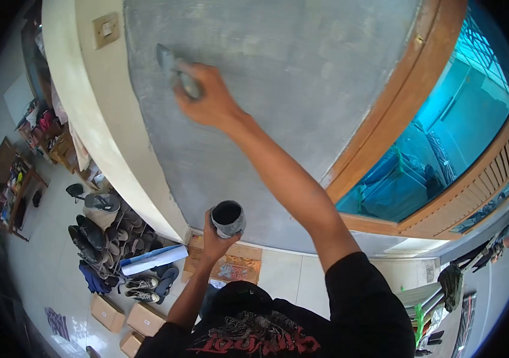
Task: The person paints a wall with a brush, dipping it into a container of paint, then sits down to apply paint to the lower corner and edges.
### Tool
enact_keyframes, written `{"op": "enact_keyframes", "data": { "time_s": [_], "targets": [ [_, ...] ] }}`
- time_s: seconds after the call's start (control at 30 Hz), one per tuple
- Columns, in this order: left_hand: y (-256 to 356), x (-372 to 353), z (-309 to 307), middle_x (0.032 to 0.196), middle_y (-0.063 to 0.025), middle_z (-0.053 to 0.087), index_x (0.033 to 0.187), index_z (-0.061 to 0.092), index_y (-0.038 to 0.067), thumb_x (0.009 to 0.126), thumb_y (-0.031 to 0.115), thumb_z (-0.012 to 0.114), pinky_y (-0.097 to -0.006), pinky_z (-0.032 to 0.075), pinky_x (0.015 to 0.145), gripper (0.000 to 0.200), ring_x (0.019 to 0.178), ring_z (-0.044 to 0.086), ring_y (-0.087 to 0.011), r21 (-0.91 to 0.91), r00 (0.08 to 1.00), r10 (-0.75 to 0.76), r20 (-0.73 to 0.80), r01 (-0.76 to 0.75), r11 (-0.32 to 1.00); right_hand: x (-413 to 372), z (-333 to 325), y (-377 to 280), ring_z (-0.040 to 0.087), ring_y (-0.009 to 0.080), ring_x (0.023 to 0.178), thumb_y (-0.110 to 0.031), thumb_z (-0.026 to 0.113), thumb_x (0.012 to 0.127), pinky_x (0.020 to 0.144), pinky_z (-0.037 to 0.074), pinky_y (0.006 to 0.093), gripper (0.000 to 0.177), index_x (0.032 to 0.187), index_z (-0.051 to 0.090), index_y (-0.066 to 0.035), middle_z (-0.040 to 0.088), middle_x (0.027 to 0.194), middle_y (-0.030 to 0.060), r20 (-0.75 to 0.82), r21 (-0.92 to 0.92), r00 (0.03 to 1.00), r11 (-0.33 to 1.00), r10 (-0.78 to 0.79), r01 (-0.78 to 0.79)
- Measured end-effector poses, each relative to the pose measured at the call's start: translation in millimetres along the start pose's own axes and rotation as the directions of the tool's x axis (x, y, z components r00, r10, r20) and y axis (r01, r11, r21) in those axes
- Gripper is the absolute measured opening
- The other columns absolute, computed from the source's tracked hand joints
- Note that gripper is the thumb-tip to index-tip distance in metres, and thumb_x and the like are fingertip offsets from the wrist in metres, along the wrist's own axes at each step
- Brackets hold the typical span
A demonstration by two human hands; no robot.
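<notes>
My right hand [206, 95] is raised to the grey wall [278, 107], its fingers closed round a paintbrush [189, 85]. The brush's dark tip meets the wall near its left edge, slightly blurred. Lower down, my left hand [217, 243] is wrapped round a grey-smeared cup [228, 221]. The cup is held upright in front of the wall, and its inside looks dark; how full it is cannot be told.
A light switch [106, 30] sits on the cream pillar [111, 107]. At right is a wooden-framed window [356, 164]. Piled shoes [108, 232], a long blue-white box [154, 259] and cardboard boxes [145, 318] lie on the floor at left.
</notes>
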State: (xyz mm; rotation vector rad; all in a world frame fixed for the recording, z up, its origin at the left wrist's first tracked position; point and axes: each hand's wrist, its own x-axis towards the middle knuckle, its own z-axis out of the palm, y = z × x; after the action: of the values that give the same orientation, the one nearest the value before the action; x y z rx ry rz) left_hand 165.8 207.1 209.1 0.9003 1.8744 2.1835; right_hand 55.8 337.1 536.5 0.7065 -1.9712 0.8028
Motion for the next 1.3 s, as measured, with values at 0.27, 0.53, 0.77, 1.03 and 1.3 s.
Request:
{"op": "enact_keyframes", "data": {
  "time_s": [0.27, 0.53, 0.77, 1.03, 1.3],
  "targets": [
    [-10, -7, -68, 0.125, -0.0163, 0.060, 0.136, 0.040, 0.003, 0.063, 0.014, 0.092, -0.0401, 0.047, 0.105, 0.090, 0.119, 0.060, -0.0268, 0.100, 0.997, -0.050, -0.059, 0.056, 0.993, 46, 105, 53, 0.061, 0.0409, 0.076, -0.008, 0.068, 0.081, 0.071, 0.049, 0.0477, 0.023, 0.102, 0.065, 0.003, 0.064, 0.082, 0.0232, -0.034, -0.144, 0.998, 0.989, -0.049, 0.044],
    [10, 24, -130, 0.123, -0.0168, 0.062, 0.134, 0.042, 0.003, 0.063, 0.016, 0.092, -0.0412, 0.048, 0.103, 0.088, 0.119, 0.061, -0.0285, 0.175, 0.996, -0.069, 0.064, 0.056, 0.983, -74, -87, -5, 0.072, 0.0276, 0.086, 0.005, 0.060, 0.079, 0.076, 0.055, 0.0358, 0.037, 0.115, 0.066, 0.000, 0.073, 0.098, 0.0182, -0.229, -0.463, 0.970, 0.868, 0.077, -0.178],
    [-15, 51, -178, 0.122, -0.0179, 0.063, 0.134, 0.043, 0.002, 0.064, 0.011, 0.091, -0.0403, 0.050, 0.101, 0.085, 0.117, 0.063, -0.0285, 0.112, 0.992, -0.026, 0.127, 0.012, 0.994, -137, -219, -108, 0.067, 0.0213, 0.074, -0.024, 0.057, 0.102, 0.067, 0.050, 0.0339, 0.027, 0.098, 0.068, -0.001, 0.069, 0.081, 0.0132, -0.580, -0.665, 0.733, 0.313, 0.354, -0.678],
    [-28, 63, -205, 0.125, -0.0150, 0.060, 0.137, 0.041, 0.002, 0.064, 0.004, 0.090, -0.0398, 0.048, 0.105, 0.088, 0.121, 0.060, -0.0266, -0.046, 0.982, -0.074, 0.174, 0.084, 0.995, -47, -20, -31, 0.058, 0.0429, 0.117, -0.009, 0.073, 0.077, 0.099, 0.045, 0.0498, 0.056, 0.130, 0.058, -0.003, 0.061, 0.127, 0.0232, -0.100, -0.686, 0.989, 0.727, -0.110, 0.011],
    [-9, 79, -206, 0.125, -0.0123, 0.059, 0.132, 0.044, 0.005, 0.063, 0.004, 0.090, -0.0394, 0.046, 0.105, 0.083, 0.119, 0.059, -0.0255, -0.096, 0.978, 0.034, 0.208, -0.014, 0.995, 38, 29, -5, 0.056, 0.0460, 0.120, -0.012, 0.073, 0.075, 0.107, 0.043, 0.0504, 0.053, 0.126, 0.063, -0.004, 0.065, 0.116, 0.0264, 0.000, -0.566, 0.987, 0.814, 0.158, -0.130]
  ]
}}
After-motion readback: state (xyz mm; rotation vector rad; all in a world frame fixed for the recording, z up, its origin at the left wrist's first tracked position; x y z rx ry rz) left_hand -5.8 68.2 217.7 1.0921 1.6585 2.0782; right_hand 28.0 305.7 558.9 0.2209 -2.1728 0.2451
